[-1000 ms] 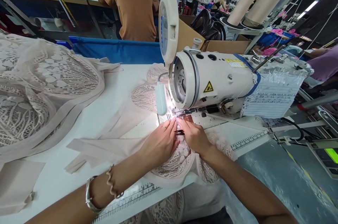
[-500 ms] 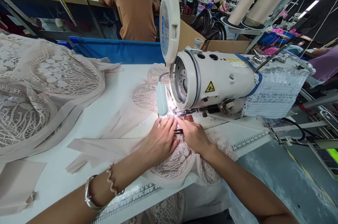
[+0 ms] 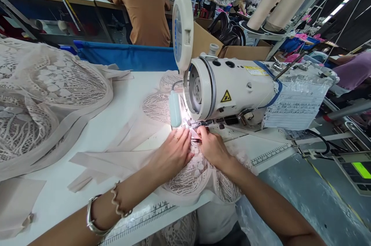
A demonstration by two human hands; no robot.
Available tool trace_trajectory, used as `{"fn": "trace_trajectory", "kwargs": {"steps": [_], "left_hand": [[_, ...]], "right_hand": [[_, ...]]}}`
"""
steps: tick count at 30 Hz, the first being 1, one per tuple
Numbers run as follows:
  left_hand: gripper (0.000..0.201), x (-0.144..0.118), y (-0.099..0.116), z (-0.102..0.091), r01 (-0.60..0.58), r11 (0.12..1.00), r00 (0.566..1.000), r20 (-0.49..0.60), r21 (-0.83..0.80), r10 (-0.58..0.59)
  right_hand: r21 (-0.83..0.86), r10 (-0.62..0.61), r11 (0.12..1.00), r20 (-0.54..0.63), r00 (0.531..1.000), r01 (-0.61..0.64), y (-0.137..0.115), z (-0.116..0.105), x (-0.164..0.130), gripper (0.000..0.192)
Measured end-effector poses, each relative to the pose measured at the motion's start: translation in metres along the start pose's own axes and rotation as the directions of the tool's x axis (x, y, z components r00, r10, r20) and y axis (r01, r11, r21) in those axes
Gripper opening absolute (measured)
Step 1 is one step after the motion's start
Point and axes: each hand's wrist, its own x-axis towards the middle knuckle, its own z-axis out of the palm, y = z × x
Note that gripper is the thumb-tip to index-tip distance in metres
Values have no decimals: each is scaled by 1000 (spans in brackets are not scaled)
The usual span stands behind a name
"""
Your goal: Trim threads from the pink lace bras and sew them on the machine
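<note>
A white sewing machine (image 3: 232,87) stands on the white table (image 3: 116,130), its lamp lighting the needle area. Pale beige lace fabric (image 3: 191,176) lies under both hands and hangs over the table's front edge. My left hand (image 3: 172,153) lies flat on the lace, fingers spread toward the needle, a ring on one finger and bracelets on the wrist. My right hand (image 3: 211,146) presses the lace right by the presser foot, with a small dark tool (image 3: 196,140) between the two hands at its fingertips.
A big heap of the same lace (image 3: 43,99) covers the table's left. Beige fabric strips (image 3: 98,161) lie in the middle. A printed ruler (image 3: 145,215) runs along the front edge. A person in an orange shirt (image 3: 142,6) works behind a blue bin (image 3: 127,54).
Both hands have slid a little forward toward the needle with the lace. The view has shifted slightly left and down.
</note>
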Motion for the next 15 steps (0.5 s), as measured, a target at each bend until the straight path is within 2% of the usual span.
{"fn": "trace_trajectory", "kwargs": {"steps": [1,3,5,7,10,15], "left_hand": [[43,-1,3,0,-41,999,999,11,18,41],[38,-4,9,-1,-95,995,994,55,11,94],[41,-6,12,-1,-80,996,991,104,-36,83],[44,-6,9,-2,-61,994,988,139,-87,73],[38,-5,-5,0,-69,984,987,135,-164,92],[34,-2,-29,3,-81,948,995,31,-307,95]], "right_hand": [[28,-2,1000,-25,1000,3,3,0,-1,21],[99,-74,992,-96,993,83,10,0,-5,24],[152,-177,968,-153,972,200,15,1,-9,30],[169,-234,950,-165,958,261,18,2,-10,32],[152,-235,954,-158,959,259,17,3,-8,33],[102,-211,969,-140,967,226,10,3,2,28]]}}
